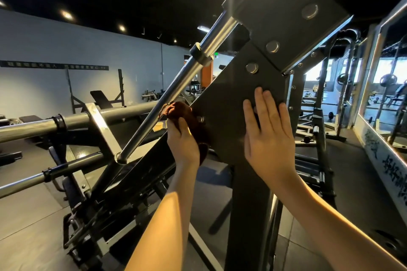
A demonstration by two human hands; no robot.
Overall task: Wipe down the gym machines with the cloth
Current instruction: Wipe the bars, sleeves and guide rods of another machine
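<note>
Chrome rod (176,86) slants just left of the machine's grey plate (226,103); mirror (392,86) far right. Left hand (182,141): fingers curled round brown cloth (182,110), at the plate's left edge. Right hand (267,130): fingers straight, flat on the plate.

Dim gym, ceiling spotlights, lens flare up top — wide-angle bending at edges

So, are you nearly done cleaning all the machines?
Can't tell what's finished; no wiped patch shows. Right now the left hand holds the brown cloth against the grey plate, the right hand flat beside it. The chrome bar and bench behind may be left.
</note>
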